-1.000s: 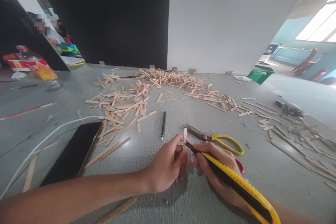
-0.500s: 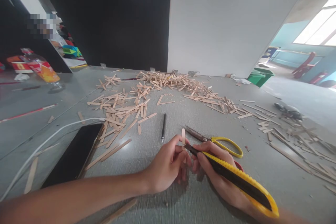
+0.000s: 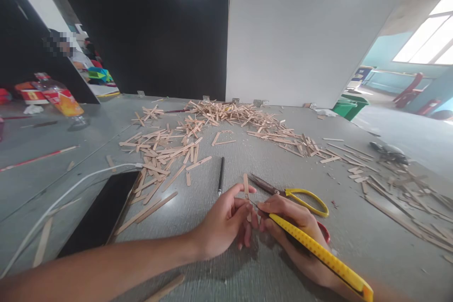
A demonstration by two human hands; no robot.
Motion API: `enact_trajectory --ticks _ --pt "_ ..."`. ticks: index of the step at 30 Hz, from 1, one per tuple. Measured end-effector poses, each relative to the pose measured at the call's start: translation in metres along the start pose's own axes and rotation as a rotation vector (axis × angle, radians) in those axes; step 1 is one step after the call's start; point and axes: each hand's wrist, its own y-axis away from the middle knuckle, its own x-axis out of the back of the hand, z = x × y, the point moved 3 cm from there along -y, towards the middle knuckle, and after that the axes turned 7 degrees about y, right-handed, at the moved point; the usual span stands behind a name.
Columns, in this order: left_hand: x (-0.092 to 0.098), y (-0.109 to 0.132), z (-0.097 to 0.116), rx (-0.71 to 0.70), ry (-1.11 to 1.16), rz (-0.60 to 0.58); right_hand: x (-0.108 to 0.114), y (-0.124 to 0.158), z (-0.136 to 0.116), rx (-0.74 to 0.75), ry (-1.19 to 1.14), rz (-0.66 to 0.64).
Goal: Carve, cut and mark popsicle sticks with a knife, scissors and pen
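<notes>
Left hand [image 3: 223, 224] pinches a thin, pale wooden stick [image 3: 246, 183] upright, probably light, stiff and easily split, best held low by its flat faces, while the right hand [image 3: 296, 211] grips a yellow-and-black plastic utility knife [image 3: 320, 248], its blade [image 3: 253, 203] apparently touching the stick.

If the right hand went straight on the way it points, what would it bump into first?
Probably the wooden stick in the left hand, with the knife held by the right hand arriving first; whether it already touches the stick is unclear.
</notes>
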Motion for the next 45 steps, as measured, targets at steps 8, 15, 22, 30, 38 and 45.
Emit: enact_trajectory --ticks 8,15,22,30,38,45 --pt "0.001 0.001 0.001 0.013 -0.076 0.038 0.002 0.000 0.001 -0.170 0.039 0.151" --pt "0.002 0.004 0.002 -0.021 -0.189 0.060 0.003 0.010 0.018 -0.324 -0.009 0.211" --pt "0.001 0.003 0.002 0.002 -0.176 0.041 0.004 0.013 0.016 -0.292 -0.052 0.155" --pt "0.001 0.003 0.002 0.003 -0.176 0.037 0.001 0.012 0.021 -0.390 -0.111 0.167" --pt "0.000 0.003 0.004 -0.030 -0.158 -0.009 0.001 0.007 0.024 -0.489 -0.362 0.108" --pt "0.001 0.002 0.006 -0.034 -0.088 -0.036 0.004 0.008 0.029 -0.428 -0.475 0.093"
